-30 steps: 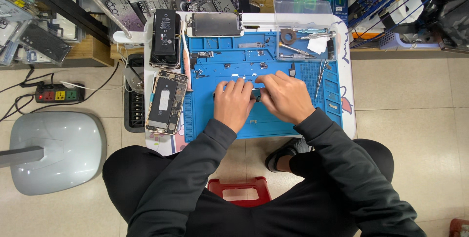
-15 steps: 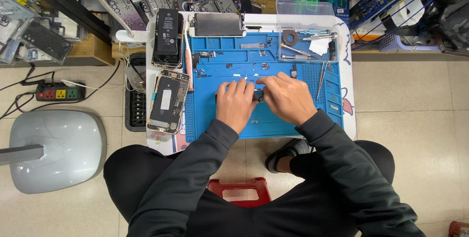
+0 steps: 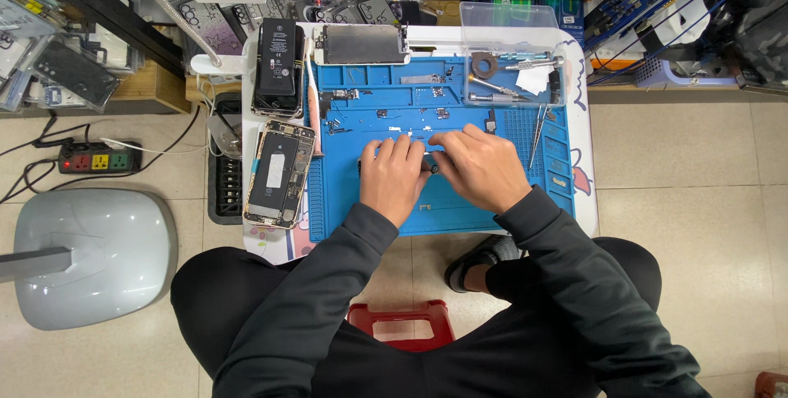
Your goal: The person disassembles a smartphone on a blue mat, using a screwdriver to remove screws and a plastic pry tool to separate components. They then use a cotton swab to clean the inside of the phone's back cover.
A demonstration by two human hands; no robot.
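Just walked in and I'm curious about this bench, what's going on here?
A person in dark sleeves sits at a small white table, both hands over a blue work mat. The left hand and right hand meet around a small dark part pinched between the fingers; what it is can't be told. An opened phone body lies left of the mat, a detached screen above it, and tweezers to the right.
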